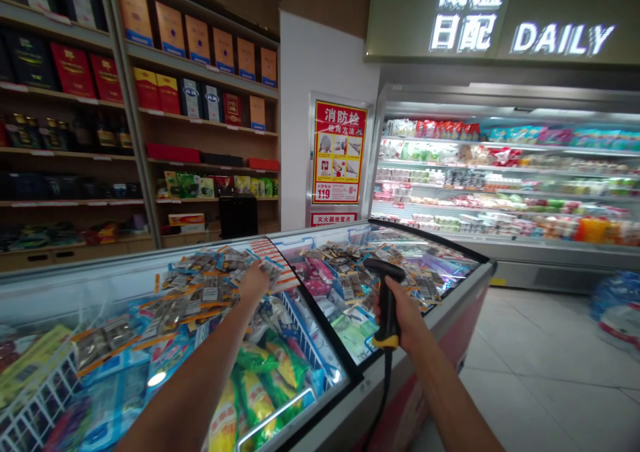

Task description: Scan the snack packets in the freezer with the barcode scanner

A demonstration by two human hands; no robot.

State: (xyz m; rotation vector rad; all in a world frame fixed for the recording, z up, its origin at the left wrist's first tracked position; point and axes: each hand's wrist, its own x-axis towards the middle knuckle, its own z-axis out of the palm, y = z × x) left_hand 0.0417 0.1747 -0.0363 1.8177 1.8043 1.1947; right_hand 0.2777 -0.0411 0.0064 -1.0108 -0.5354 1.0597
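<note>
Right hand (406, 315) wraps its grip around the scanner (386, 299); left hand (253, 282) lies spread on freezer packets (200, 292).

**Bare arms, nothing worn**

Both forearms are bare from the lower edge of the picture to the wrists; no sleeve, watch, ring or glove shows. The left hand (253, 280) is seen from its back, and the right hand (403, 315) is ungloved too, with a lean wrist.
</note>
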